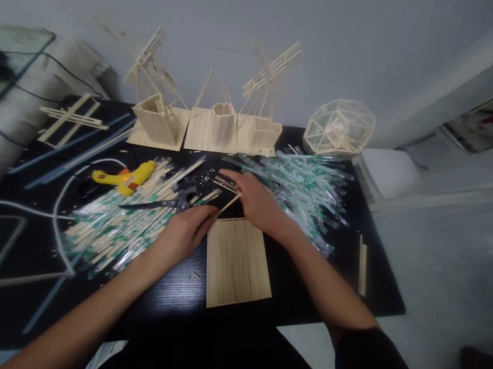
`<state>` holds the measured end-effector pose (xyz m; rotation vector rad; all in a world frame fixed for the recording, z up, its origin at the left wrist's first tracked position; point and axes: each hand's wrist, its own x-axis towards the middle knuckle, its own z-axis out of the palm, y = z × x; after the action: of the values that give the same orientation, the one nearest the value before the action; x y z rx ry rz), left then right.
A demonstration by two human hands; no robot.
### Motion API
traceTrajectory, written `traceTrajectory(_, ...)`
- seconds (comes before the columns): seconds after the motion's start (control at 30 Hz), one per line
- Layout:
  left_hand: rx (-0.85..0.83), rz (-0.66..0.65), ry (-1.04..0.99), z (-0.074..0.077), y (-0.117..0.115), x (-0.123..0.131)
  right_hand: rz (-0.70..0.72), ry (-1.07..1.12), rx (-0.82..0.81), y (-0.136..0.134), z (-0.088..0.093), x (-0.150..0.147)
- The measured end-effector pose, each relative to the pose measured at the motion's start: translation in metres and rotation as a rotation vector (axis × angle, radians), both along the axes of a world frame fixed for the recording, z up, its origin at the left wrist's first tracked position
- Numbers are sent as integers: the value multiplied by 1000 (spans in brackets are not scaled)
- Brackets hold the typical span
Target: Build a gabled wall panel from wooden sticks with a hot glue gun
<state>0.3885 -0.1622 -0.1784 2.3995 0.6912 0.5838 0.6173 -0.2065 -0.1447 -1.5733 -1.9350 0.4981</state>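
Observation:
My left hand [186, 230] rests on the black table [173, 294] at the left top corner of a flat panel of glued wooden sticks [238, 263], fingers curled with the fingertips touching the panel's edge. My right hand [253, 200] lies just beyond the panel, fingers stretched toward loose sticks, with one thin wooden stick [229, 204] under or against its thumb. Black-handled scissors [163, 202] lie on a heap of wrapped sticks [114, 226] just left of my left hand.
A yellow glue gun [128, 177] with a white cable lies at the left. Empty clear wrappers [307, 194] pile up at the right. Stick-built windmill models [217, 125] and a stick polyhedron [339, 127] stand along the table's back edge. A cross of sticks [70, 119] lies far left.

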Motion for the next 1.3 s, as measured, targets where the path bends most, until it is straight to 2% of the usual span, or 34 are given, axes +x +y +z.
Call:
traceTrajectory(0.1, -8, -2, -3, 0, 0, 0, -36, 128, 133, -21, 25, 14)
traceTrajectory(0.17, -10, -2, 0, 1, 0, 0, -53, 220, 154, -34, 33, 17)
traceTrajectory(0.33, -9, 6, 8, 4, 0, 1, -104, 331, 242, -52, 25, 17)
traceTrajectory(0.43, -6, 11, 20, 6, -1, 2, -118, 290, 321, -53, 22, 20)
traceTrajectory(0.57, -18, 10, 24, 7, -1, 2, -95, 210, 399, -51, 26, 22)
traceTrajectory(0.8, -25, 7, 21, 6, -1, 1, -63, 232, 359, -53, 29, 17)
traceTrajectory(1.3, -30, 4, 11, 5, -2, 1, -59, 182, 380, -53, 33, 12)
